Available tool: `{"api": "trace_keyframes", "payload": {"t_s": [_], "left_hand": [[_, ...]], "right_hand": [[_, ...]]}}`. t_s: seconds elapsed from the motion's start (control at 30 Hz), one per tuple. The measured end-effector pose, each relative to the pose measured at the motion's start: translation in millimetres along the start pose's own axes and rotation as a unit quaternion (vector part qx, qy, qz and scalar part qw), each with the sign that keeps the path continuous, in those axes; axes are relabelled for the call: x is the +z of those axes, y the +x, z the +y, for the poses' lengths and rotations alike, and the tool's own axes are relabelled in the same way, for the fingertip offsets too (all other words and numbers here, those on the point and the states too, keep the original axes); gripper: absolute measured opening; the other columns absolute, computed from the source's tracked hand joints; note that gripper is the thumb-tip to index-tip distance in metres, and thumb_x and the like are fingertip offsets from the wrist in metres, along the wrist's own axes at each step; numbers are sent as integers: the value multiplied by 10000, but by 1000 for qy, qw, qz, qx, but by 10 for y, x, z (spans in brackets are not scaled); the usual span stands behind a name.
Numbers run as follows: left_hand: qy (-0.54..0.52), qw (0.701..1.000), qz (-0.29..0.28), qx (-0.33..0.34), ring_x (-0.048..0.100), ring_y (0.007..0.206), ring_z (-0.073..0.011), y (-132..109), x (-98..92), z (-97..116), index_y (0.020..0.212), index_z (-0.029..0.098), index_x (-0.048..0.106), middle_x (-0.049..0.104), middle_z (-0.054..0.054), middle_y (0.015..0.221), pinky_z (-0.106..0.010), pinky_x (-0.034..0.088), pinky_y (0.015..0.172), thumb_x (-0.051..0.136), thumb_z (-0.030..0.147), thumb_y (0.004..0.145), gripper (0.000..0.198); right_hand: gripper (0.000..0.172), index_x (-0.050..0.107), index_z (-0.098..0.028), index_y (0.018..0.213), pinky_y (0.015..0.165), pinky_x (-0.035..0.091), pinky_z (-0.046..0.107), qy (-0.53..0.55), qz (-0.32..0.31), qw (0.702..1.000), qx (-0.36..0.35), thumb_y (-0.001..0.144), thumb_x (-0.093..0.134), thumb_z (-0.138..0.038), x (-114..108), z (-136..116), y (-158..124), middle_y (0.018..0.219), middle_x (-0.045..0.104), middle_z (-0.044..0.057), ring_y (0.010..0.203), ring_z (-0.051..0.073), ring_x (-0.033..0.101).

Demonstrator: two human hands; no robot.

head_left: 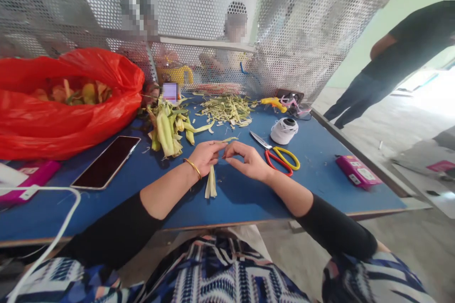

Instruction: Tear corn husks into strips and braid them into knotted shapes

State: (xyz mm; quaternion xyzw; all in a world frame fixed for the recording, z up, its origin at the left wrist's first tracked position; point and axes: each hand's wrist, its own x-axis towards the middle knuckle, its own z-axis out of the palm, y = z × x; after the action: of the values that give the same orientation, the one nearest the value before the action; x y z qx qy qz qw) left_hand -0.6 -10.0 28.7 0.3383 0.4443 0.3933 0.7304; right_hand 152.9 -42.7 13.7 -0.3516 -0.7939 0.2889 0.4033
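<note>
A narrow folded strip of pale husk [211,183] is extending toward the near edge from beneath the left hand [204,157], at the middle of the blue desk [320,180]. The fingers of the left hand are lying close together above the strip's far end; whether they are gripping it cannot be told. The right hand [247,161] is curling narrowly beside the left fingertips, thumb and forefinger nearly meeting; whether anything is lying between them cannot be made out. To the right, scissors [268,146] with red and yellow handles are lying near a white thread spool [284,131]. On the far side, a heap of shredded husk [229,110] is spreading, with a bunch of green husks [165,130] lying to its left. Farther left, a dark-screened phone [106,163] is lying near a red plastic bag [122,125].
</note>
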Motion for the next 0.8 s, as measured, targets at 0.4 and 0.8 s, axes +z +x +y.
{"api": "trace_keyframes", "payload": {"t_s": [0.4, 0.8], "left_hand": [[10, 992, 18, 122, 191, 348, 5, -31, 13, 85, 585, 120, 588, 332, 112, 407, -165, 92, 366, 711, 56, 655, 156], [64, 984, 32, 162, 185, 358, -12, 1, -32, 127, 556, 157, 524, 276, 124, 416, -200, 84, 380, 733, 142, 650, 229]], "right_hand": [[268, 616, -101, 1078, 716, 445, 325, -540, 0, 750, 383, 881, 503, -244, -669, -214, -545, 1065, 650, 199, 940, 288, 651], [452, 568, -90, 1220, 630, 402, 301, -494, -26, 760, 421, 777, 567, -176, -754, -232, -466, 953, 695, 159, 869, 289, 664]]}}
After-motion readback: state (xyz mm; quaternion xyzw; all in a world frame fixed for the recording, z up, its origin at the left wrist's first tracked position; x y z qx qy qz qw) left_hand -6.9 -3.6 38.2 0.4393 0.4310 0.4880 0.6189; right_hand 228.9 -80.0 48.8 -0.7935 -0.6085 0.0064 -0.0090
